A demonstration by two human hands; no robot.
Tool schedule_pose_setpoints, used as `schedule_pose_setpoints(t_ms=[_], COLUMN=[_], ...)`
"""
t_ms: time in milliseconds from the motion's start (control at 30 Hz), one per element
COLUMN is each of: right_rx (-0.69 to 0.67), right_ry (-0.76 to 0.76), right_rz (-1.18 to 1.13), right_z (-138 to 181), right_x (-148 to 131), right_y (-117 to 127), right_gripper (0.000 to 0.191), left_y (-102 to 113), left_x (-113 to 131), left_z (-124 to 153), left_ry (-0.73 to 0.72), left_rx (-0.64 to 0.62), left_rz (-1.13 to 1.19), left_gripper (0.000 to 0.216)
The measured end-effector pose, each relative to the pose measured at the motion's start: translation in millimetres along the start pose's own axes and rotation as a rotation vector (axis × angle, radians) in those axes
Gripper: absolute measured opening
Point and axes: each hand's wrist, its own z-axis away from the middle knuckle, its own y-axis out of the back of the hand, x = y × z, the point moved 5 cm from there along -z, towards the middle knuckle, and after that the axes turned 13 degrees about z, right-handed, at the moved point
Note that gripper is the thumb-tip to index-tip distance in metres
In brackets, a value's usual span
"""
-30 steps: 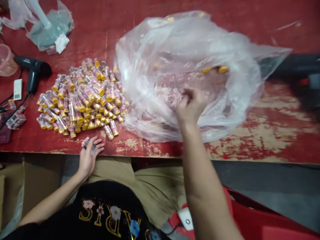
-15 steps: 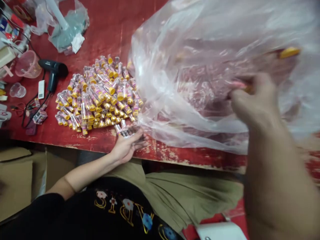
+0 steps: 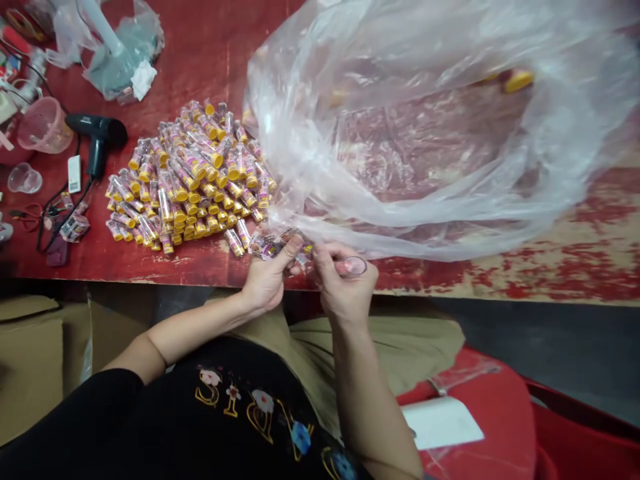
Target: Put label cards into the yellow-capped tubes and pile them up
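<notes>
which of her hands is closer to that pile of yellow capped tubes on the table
Left. The left hand sits at the table edge just below the pile of yellow-capped tubes; the right hand is farther right, under the plastic bag.

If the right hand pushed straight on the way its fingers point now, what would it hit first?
Probably the big clear plastic bag: the right hand, holding a small clear tube, points up and away over the table edge, and the bag's lower fold lies just beyond. Depth is unclear.

A single head-worn camera looks forward and steeply down from above the seated person's chest, close to the near edge of the red table (image 3: 500, 287). The person's lap fills the bottom, a large clear plastic bag (image 3: 425, 120) the far right, a pile of yellow-capped tubes (image 3: 190, 173) the left.
</notes>
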Motion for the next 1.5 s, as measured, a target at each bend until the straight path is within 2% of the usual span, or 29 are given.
schedule_pose_setpoints(t_ms=[133, 200, 333, 467, 633, 700, 767, 867, 1067, 1233, 1367, 1500], right_rx=[-0.140, -0.157, -0.057, 0.050, 0.065, 0.118, 0.168, 0.164, 0.204, 0.237, 0.198, 0.195], right_ry=[0.010, 0.046, 0.230, 0.362, 0.543, 0.507, 0.408, 0.314, 0.284, 0.135, 0.162, 0.327], right_rz=[-0.138, -0.052, 0.294, 0.366, 0.464, 0.403, 0.278, 0.149, 0.199, 0.117, 0.089, 0.239], right_z=[10, 19, 36, 43, 50, 53, 54, 55, 54, 58, 59, 58], right_x=[-2, -8, -20, -26, -49, -54, -54, -49, -43, -31, -27, -33], right_y=[4, 13, 29, 34, 36, 42, 46, 44, 40, 46, 39, 34], right_gripper=[0.036, 0.035, 0.035, 0.035, 0.042, 0.044, 0.040, 0.034, 0.034, 0.030, 0.032, 0.041], left_y=[-2, -1, 0, 1, 3, 4, 5, 6, 5, 9, 10, 10], left_x=[5, 6, 7, 3, 0, -1, -1, 1, 4, 4, 0, 0], left_z=[0, -2, -3, 2, 6, 6, 5, 5, 6, 2, 3, 6], left_ry=[0.028, 0.084, 0.193, 0.250, 0.207, 0.189, 0.171, 0.138, 0.114, 0.076, 0.124, 0.169], left_rx=[0.124, 0.161, 0.130, 0.105, 0.111, 0.098, 0.089, 0.098, 0.084, 0.112, 0.118, 0.118], left_rz=[0.036, 0.043, 0.065, 0.067, -0.001, -0.022, -0.031, -0.023, -0.014, -0.015, -0.016, -0.030], left_gripper=[0.049, 0.047, 0.044, 0.043, 0.041, 0.042, 0.042, 0.042, 0.033, 0.045, 0.047, 0.042])
